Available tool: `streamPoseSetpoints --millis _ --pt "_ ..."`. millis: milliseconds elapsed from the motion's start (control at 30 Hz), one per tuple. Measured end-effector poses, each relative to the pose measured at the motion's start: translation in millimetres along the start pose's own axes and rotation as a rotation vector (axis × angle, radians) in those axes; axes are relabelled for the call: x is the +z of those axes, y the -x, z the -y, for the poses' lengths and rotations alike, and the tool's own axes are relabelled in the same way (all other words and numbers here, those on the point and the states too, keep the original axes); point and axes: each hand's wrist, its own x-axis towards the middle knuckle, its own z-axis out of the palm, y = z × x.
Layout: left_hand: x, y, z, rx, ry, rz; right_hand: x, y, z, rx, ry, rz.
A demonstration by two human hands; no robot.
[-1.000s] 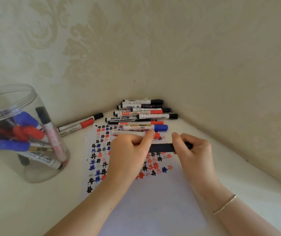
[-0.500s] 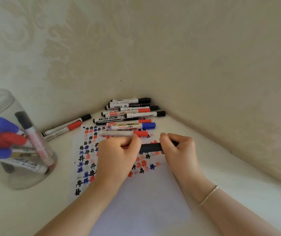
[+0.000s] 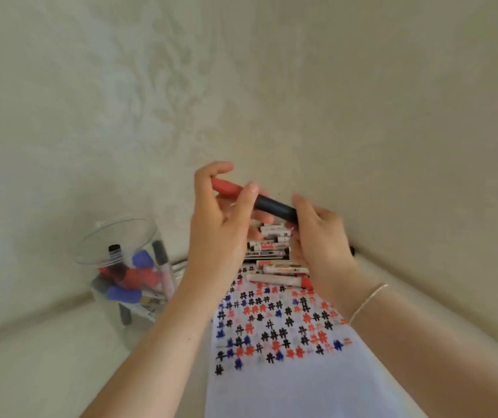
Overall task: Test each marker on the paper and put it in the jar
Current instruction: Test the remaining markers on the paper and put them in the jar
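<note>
your left hand (image 3: 220, 236) and right hand (image 3: 320, 242) cover the held marker's (image 3: 274, 206) middle and part of the marker pile (image 3: 271, 254); labels blur, and the paper (image 3: 287, 381) runs off the bottom edge.

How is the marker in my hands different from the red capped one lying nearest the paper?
The held marker is up in the air, tilted, gripped by the left hand and right hand; the red capped marker lies flat, untouched. The held one shows a dark body with a red end; the lying one's is pale. Both are slim sticks.

Soft, even daylight, faint shadows — whole frame motion-blurred, with wide-angle bending at the edges.
</note>
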Motion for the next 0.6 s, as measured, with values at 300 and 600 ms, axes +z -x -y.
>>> streamPoseSetpoints --millis 300,600 --pt "-115.8 -41.9 -46.1 0.217 -0.707 -0.22 97.5 -47.1 -32.9 -0.376 0.957 0.415" --pt "-139.0 -31.2 -18.3 0.025 -1.017 0.086 114.1 -67.7 -106.0 -0.811 1.579 0.601"
